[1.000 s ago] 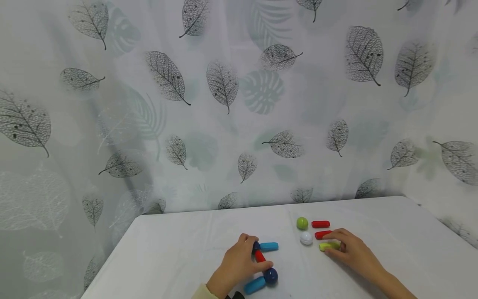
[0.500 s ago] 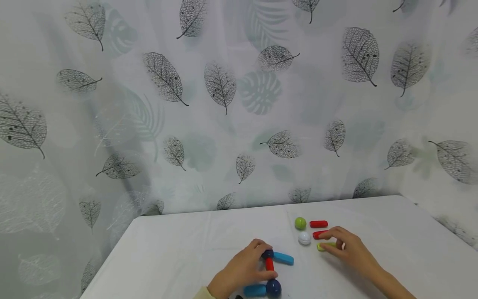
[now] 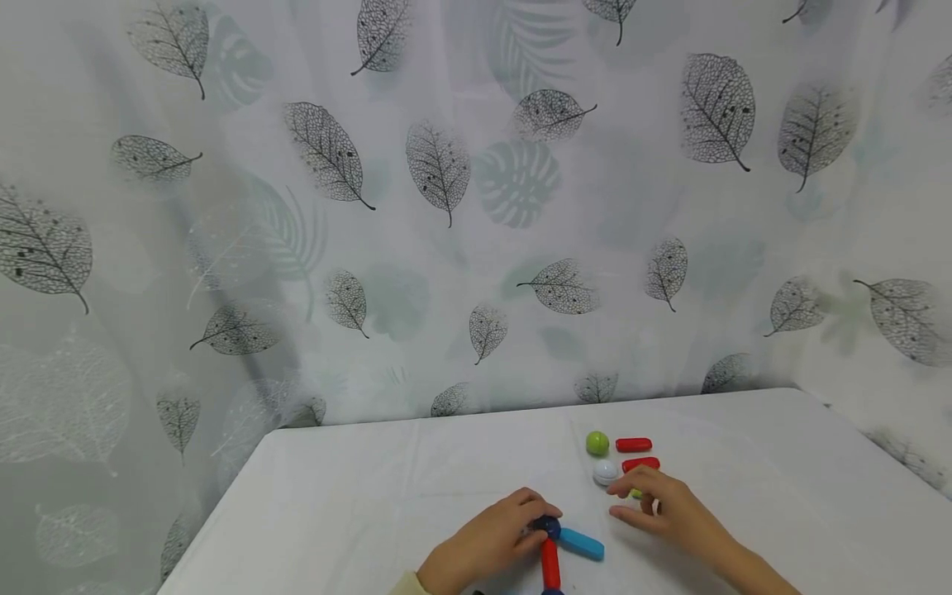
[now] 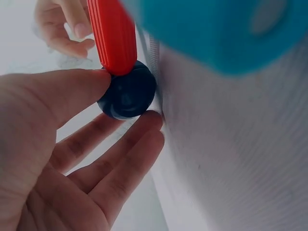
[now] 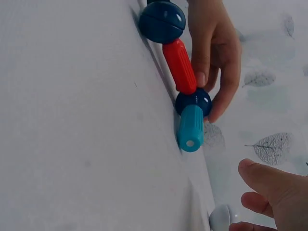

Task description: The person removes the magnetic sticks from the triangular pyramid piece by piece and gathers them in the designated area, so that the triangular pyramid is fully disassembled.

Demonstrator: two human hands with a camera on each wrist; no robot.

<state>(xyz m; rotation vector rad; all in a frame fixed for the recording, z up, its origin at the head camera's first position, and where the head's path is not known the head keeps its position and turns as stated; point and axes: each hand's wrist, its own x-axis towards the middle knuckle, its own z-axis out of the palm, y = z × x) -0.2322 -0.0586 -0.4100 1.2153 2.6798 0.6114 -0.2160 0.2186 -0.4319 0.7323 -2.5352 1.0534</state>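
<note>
My left hand pinches a dark blue ball between thumb and fingers. From that ball a red ribbed rod leads to a second dark blue ball, and a light blue rod juts out to the right; these pieces form a linked chain. Another light blue rod looms near the left wrist camera, cut off by the frame. My right hand hovers with loosely bent fingers and nothing between them, just right of the chain. Behind its fingers a yellow-green rod is mostly hidden.
Beyond the right hand lie a white ball, a green ball and two red rods. All rest on a white-covered table. A leaf-printed curtain hangs behind the table's far edge.
My left hand has drawn the chain rightward and nearer, turning it; its thumb now sits at the far ball. My right hand has moved left and nearer, away from the yellow-green rod.
</note>
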